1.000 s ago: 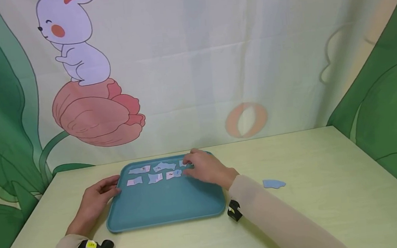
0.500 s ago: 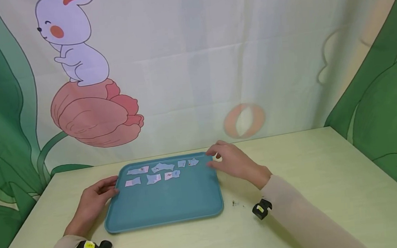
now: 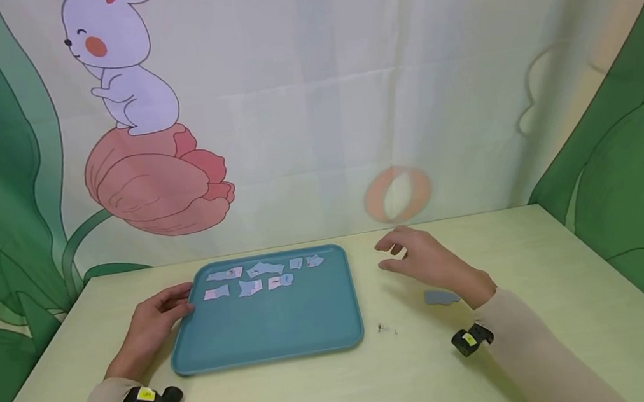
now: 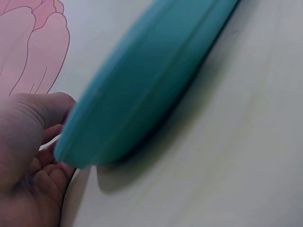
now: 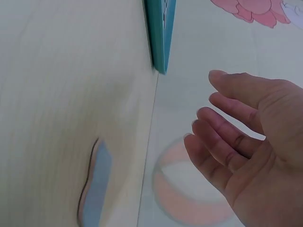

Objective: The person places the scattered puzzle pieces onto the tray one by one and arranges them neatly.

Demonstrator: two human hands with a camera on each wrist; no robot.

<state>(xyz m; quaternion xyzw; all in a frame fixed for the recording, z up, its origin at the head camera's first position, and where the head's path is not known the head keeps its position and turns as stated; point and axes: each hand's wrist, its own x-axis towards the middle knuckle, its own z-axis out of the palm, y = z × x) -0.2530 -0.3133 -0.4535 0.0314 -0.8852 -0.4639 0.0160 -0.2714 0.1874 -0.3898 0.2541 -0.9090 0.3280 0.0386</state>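
My left hand grips the left rim of a teal tray; in the left wrist view the thumb lies at the rim and the fingers reach beneath it. Two rows of flat, wavy-edged puzzle pieces in pale blue and pink lie in the far half of the tray. Off the tray's right side, my right hand hovers over the table, holding nothing, thumb and fingers apart. Below that hand, a plain blue-grey puzzle piece with a thin cardboard edge lies on the table.
The pale wooden table ends at a printed curtain behind the tray. Small dark specks mark the tabletop right of the tray. Each wrist carries a black camera.
The right hand left the small piece at the right end of the far row, then moved right, off the tray and toward the loose piece. The left hand stays at the rim.
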